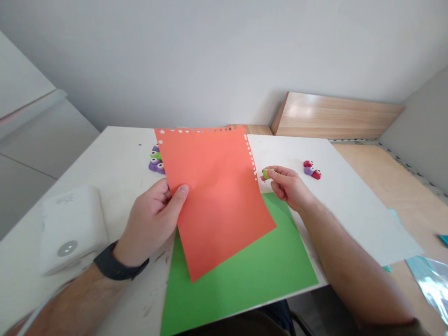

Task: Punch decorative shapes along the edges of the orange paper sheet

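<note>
My left hand [157, 210], with a dark band on its wrist, grips the left edge of an orange sheet of paper [217, 200], thumb on top. The sheet is held tilted above the table, and small shaped holes run along its top and upper right edges. Close to that right edge, my right hand [289, 184] pinches a small lime-green paper punch [267, 174], partly hidden by the fingers. A green sheet [245, 289] lies below on the table. Behind the orange sheet's left edge, several purple and green punches [156, 161] are partly covered.
Red and purple punches [311, 170] lie at the table's right. A white rounded box-like device [73, 228] with a round silver button stands at the left on the white table [126, 144]. A wooden board [336, 114] leans at the back, and clear plastic [432, 280] is at the far right.
</note>
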A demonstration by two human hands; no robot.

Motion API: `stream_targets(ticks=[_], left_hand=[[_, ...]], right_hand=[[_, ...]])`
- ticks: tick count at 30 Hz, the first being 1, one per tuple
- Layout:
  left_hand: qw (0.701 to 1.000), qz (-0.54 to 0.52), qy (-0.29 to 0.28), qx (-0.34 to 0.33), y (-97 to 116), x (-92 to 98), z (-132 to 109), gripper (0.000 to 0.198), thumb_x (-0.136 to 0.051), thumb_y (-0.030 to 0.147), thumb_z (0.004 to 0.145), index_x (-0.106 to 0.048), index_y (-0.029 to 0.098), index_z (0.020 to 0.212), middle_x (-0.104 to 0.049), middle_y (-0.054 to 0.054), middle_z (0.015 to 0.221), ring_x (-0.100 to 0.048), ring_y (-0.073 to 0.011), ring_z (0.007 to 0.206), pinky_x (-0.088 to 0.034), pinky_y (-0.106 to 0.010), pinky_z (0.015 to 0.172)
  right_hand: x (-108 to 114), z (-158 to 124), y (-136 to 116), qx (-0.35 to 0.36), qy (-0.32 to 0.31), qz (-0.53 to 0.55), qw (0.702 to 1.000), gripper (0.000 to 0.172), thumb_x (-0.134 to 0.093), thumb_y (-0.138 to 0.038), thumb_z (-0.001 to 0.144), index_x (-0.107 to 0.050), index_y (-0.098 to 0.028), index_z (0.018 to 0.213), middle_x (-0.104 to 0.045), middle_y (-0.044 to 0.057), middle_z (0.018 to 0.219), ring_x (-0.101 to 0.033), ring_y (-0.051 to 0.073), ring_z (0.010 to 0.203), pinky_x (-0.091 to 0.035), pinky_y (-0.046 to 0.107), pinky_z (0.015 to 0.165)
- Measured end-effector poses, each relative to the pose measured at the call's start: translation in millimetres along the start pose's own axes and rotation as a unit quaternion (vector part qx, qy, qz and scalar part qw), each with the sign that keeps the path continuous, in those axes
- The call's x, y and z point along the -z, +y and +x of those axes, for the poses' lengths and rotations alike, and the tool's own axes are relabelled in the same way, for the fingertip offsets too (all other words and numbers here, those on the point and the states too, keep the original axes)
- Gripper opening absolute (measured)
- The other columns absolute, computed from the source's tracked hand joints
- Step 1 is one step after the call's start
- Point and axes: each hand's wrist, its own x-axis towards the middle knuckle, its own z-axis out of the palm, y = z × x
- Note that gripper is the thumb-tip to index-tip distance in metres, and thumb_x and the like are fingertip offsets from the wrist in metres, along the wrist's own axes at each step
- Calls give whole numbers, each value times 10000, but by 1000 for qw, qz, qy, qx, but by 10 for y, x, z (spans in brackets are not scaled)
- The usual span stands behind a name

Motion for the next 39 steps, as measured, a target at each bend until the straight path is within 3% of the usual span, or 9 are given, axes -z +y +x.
stream_targets(ticks=[7,11,15,20,27,31,33,39], left_hand=[[1000,6,-3,5,-3,16,-1,342,-626,534,940,-674,238,1104,-709,-22,838,-681,-224,776,-548,-291,640],[1000,17,-5,4,18,19,-4,359,-619,528,943,-677,237,1147,-723,-31,870,-686,-228,783,-552,-294,642],[1000,20,-2,-2,32,14,-4,335,-617,521,945,-678,242,1120,-733,-28,895,-690,-224,796,-552,-289,652],[1000,9,-3,2,29,0,-4,344,-623,527,940,-675,225,1096,-735,-27,887,-677,-213,758,-546,-288,641],[1000,-2,-7,4,56,-2,-8,343,-622,530,943,-666,234,1111,-739,-28,950,-676,-203,774,-534,-278,631],[1000,8,-4,1,53,2,-8,346,-621,540,942,-668,234,1097,-719,-21,883,-679,-214,790,-544,-288,648],[1000,12,-5,0,42,4,-5,354,-618,546,942,-667,234,1100,-715,-23,890,-683,-220,803,-551,-295,661],[1000,14,-4,0,16,8,1,348,-617,553,943,-663,238,1083,-701,-14,869,-684,-212,793,-558,-296,673]], right_hand=[[129,55,-16,42,77,-51,995,421,-746,-587,830,-674,-180,916,-661,30,807,-343,50,405,-189,257,350],[204,81,-4,74,115,-95,986,399,-751,-552,828,-678,-202,1004,-631,8,831,-407,66,443,-296,257,390],[274,105,45,115,162,-209,957,421,-772,-434,805,-680,-251,1174,-640,10,893,-494,104,538,-385,265,481],[320,101,42,148,187,-342,909,389,-732,-342,818,-717,-249,1195,-589,-12,733,-462,121,550,-356,277,535],[305,93,54,139,156,-357,911,398,-714,-357,830,-704,-275,1220,-561,-46,634,-506,130,530,-401,275,556],[298,117,99,134,131,-342,921,419,-723,-372,827,-666,-279,1232,-718,8,945,-531,109,523,-454,283,555],[295,126,114,140,130,-332,924,432,-725,-382,829,-637,-268,1236,-727,33,1106,-528,96,520,-468,284,552],[323,119,107,138,140,-396,897,384,-693,-420,869,-644,-235,1202,-738,59,1093,-584,127,582,-493,312,617]])
